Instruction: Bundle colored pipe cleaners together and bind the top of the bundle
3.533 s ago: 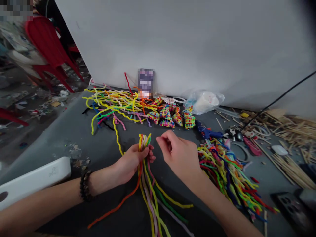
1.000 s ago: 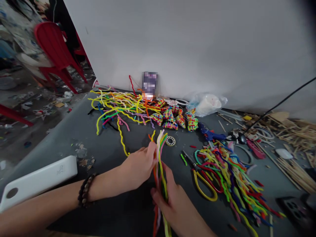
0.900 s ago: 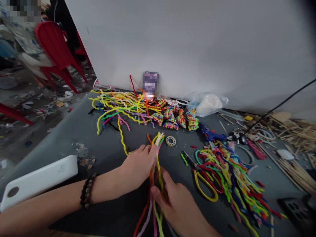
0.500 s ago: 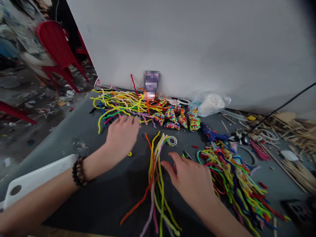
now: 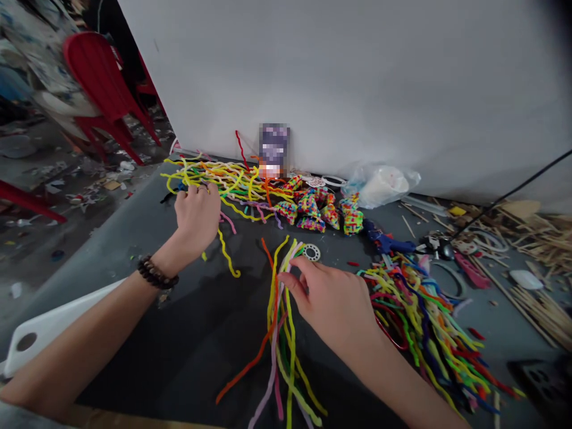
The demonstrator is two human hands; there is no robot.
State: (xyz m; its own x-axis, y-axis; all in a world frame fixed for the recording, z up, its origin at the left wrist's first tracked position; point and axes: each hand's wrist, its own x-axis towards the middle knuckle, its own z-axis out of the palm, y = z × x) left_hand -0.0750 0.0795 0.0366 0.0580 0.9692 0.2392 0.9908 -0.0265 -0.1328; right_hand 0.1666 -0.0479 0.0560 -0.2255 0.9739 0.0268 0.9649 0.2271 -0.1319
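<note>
My left hand is over the near left part of a pile of long pipe cleaners, mostly yellow. Its fingers curl down among the strands, and yellow ends show below the palm; the fingertips are hidden. My right hand is at the upper part of a loose bundle of pipe cleaners in yellow, orange, lilac, pink and green. Its thumb and forefinger are apart, their tips over the strands. A small white ring with holes lies just beyond the right fingers.
Several woven multicolour pieces stand by the wall, near a plastic bag. On the right are a blue glue gun, a mixed pipe cleaner heap and wooden sticks. A white board lies under my left forearm.
My left hand has moved left and away from me, onto the yellow strands. My right hand has shifted left and slightly up, its fingertips now over the loose bundle.
</note>
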